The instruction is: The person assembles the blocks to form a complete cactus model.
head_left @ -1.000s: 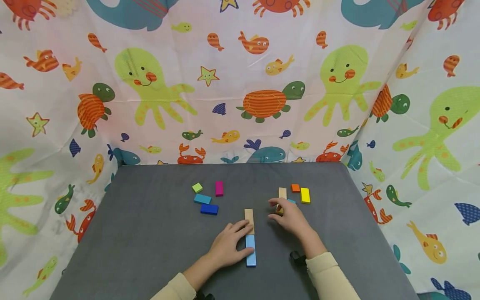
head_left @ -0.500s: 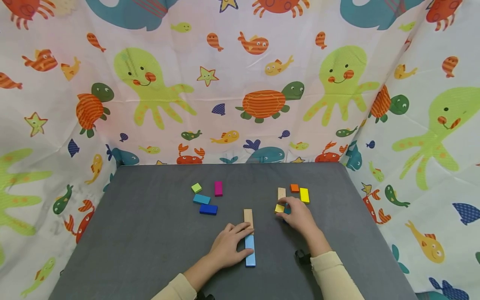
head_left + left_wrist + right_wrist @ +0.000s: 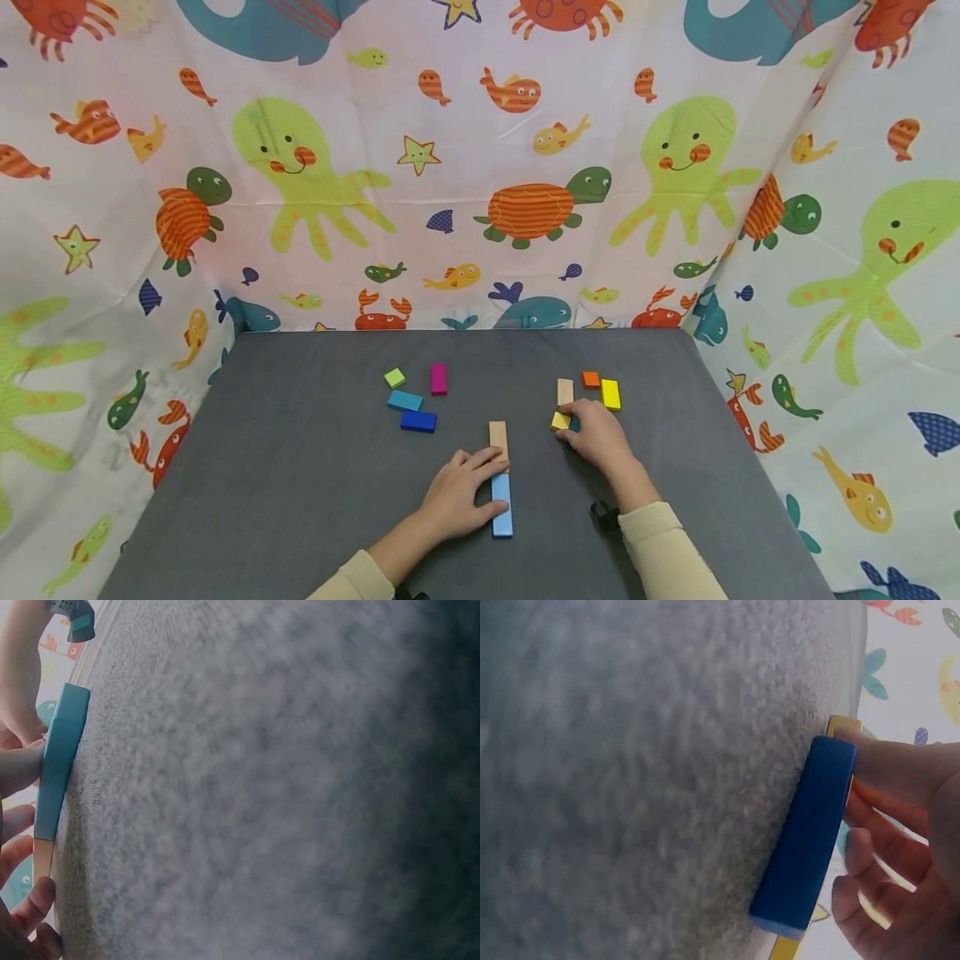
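Observation:
Near the table's middle, a light blue block and a natural wood block lie end to end in a line. My left hand rests across them, thumb on the light blue block and fingertips over the wood one. Farther right, my right hand pinches a small yellow block between thumb and fingers. A darker blue block lies right beside it, mostly hidden under that hand in the head view. Just behind is another natural wood block.
An orange block and a bright yellow block lie behind my right hand. At the left are a green block, a magenta block, a teal block and a dark blue block. A patterned curtain borders the grey table.
My right hand has shifted slightly right, and its spread fingers have closed in on the small yellow block. The left hand has stayed in place.

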Available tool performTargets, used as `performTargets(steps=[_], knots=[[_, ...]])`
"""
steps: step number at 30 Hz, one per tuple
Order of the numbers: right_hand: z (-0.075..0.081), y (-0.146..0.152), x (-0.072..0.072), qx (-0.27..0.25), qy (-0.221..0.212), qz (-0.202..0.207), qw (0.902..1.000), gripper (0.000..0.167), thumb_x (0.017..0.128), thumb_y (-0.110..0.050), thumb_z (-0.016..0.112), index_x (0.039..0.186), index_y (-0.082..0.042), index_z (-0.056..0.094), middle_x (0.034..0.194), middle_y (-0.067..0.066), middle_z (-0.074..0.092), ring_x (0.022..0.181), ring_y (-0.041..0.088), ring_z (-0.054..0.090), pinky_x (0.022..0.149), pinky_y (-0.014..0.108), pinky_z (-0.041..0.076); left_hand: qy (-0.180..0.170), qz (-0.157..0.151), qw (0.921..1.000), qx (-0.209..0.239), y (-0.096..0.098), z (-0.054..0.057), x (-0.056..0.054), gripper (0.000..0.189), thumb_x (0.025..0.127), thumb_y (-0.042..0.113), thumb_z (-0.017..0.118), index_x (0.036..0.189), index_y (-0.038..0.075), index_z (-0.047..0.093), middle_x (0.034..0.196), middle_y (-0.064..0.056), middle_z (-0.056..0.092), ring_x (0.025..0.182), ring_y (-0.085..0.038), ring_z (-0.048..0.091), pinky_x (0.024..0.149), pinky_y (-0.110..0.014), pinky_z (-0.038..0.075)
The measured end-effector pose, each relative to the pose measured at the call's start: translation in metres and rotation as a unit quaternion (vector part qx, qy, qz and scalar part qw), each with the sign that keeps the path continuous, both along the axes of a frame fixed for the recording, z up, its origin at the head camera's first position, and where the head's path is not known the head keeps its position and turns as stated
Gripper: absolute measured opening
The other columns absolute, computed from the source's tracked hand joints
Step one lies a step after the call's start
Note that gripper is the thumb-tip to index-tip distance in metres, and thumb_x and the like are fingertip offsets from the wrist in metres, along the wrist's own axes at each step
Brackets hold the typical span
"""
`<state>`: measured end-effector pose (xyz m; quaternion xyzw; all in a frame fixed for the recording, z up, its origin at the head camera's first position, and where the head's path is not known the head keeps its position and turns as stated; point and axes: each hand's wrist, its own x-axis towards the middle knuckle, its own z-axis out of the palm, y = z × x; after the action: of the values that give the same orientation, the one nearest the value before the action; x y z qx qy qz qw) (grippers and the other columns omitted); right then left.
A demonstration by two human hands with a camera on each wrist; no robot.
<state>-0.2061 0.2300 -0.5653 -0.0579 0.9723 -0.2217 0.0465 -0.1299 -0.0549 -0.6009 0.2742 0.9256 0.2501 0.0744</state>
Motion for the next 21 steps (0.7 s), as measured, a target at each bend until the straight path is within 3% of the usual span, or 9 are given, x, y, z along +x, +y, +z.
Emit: performTargets(steps=[5, 21], knots=[[0.002, -0.003, -0.001, 0.011, 0.010, 0.009, 0.9999, 0.038, 0.091, -0.017, 0.085, 0.127, -0.007, 0.077, 0.124, 0.015, 0.072, 0.113, 0.034, 0.063, 0.101, 0.055, 0.053, -0.010, 0.002, 0.9999, -0.003, 0.000, -0.001, -0.001, 0.061, 0.098, 0.058, 0.068, 0.154, 0.036, 0.056, 0.165, 0.012, 0.045, 0.116, -0.016, 0.050, 0.092, -0.041, 0.049], [0.008, -0.018, -0.002, -0.092, 0.023, 0.048, 0.9943, 0.035, 0.091, -0.009, 0.084, 0.124, -0.006, 0.075, 0.122, 0.010, 0.073, 0.110, 0.028, 0.067, 0.102, 0.051, 0.055, -0.010, -0.002, 0.9999, -0.006, 0.001, -0.001, -0.002, 0.062, 0.098, 0.059, 0.067, 0.154, 0.035, 0.056, 0.164, 0.011, 0.045, 0.117, -0.018, 0.050, 0.093, -0.044, 0.050]])
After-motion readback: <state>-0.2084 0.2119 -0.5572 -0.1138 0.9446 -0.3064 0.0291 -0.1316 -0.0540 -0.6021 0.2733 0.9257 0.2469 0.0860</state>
